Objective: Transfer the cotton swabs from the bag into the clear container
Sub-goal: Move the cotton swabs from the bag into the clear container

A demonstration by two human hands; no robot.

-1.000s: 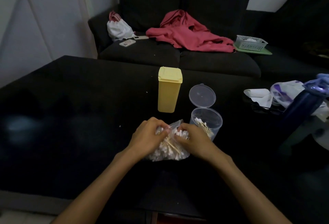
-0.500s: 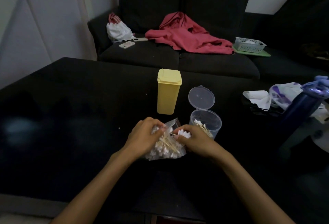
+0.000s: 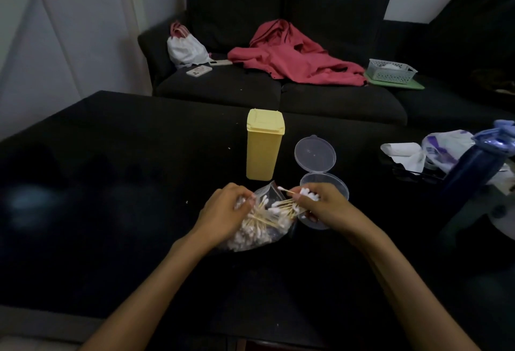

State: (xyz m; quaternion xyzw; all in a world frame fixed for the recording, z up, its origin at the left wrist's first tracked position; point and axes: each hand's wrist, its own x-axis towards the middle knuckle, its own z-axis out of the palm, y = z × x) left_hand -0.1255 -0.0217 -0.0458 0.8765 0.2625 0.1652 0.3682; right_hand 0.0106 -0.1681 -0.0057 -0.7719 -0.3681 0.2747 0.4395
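Swabs (image 3: 308, 194) gripped by right hand (image 3: 324, 207) hide container (image 3: 331, 183) front; left hand (image 3: 223, 211) pinches bag (image 3: 259, 228).

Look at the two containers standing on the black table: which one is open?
The clear container, right of the yellow container, is open: its round hinged lid is flipped up behind it. The yellow one's lid is shut.

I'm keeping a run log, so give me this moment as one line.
step: swab transfer | left hand: holds bag | right hand: pinches cotton swabs beside clear container | lid: open
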